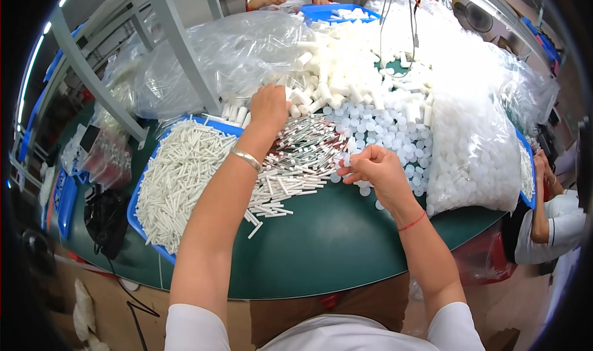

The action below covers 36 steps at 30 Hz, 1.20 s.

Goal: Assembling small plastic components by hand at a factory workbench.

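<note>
Head view: person's two bare hands over a green table (333, 246).
Thing held: small white piece, long axis unclear — mostly hidden in the fingers, above the table's middle.
Right hand (374, 169): fingers pinched together on the piece, forearm up from the near edge.
Left hand (269, 107): reaching far, palm down, fingers curled into the white tubes (321, 82) — grip hidden.
Left edge: blue tray (137, 199) of white sticks (179, 172).
</note>
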Tool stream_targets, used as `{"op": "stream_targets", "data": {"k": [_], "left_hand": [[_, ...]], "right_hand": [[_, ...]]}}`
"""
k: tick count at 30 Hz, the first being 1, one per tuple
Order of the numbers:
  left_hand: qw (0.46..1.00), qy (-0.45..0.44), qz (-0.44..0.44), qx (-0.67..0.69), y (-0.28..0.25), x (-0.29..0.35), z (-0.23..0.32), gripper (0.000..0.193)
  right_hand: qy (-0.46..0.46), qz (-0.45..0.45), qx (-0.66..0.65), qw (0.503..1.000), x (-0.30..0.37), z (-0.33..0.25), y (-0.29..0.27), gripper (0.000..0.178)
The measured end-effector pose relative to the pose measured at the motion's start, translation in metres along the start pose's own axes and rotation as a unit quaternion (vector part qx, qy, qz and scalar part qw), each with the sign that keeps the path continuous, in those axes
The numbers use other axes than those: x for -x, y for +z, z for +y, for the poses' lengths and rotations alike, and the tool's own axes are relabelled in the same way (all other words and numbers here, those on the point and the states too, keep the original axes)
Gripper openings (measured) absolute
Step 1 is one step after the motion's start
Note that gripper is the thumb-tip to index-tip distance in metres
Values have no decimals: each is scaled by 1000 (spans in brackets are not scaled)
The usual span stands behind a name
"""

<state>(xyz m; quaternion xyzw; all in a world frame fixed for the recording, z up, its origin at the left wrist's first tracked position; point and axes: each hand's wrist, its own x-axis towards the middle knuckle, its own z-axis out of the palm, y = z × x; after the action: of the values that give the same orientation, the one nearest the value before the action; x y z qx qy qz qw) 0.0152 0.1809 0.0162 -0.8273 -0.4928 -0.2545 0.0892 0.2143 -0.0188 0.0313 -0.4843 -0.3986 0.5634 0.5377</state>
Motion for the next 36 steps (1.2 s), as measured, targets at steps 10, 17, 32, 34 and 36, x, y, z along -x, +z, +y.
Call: {"op": "stream_targets", "data": {"k": [10,17,32,34,36], "left_hand": [[937,-83,-11,339,-46,63,34,23],[905,-61,-62,417,-82,144,80,25],[596,-273,-269,706,-82,157,67,33],[554,-287,-279,730,-77,159,63,32],[492,-305,-292,761,-72,162,60,30]], "right_hand": [[-123,38,39,991,-5,11,-7,17],[-200,-31,112,973,9,29,18,17],[-342,-27,270,900,12,33,27,12],[-344,-35,276,897,12,33,27,11],[-345,-43,281,895,12,32,27,11]]}}
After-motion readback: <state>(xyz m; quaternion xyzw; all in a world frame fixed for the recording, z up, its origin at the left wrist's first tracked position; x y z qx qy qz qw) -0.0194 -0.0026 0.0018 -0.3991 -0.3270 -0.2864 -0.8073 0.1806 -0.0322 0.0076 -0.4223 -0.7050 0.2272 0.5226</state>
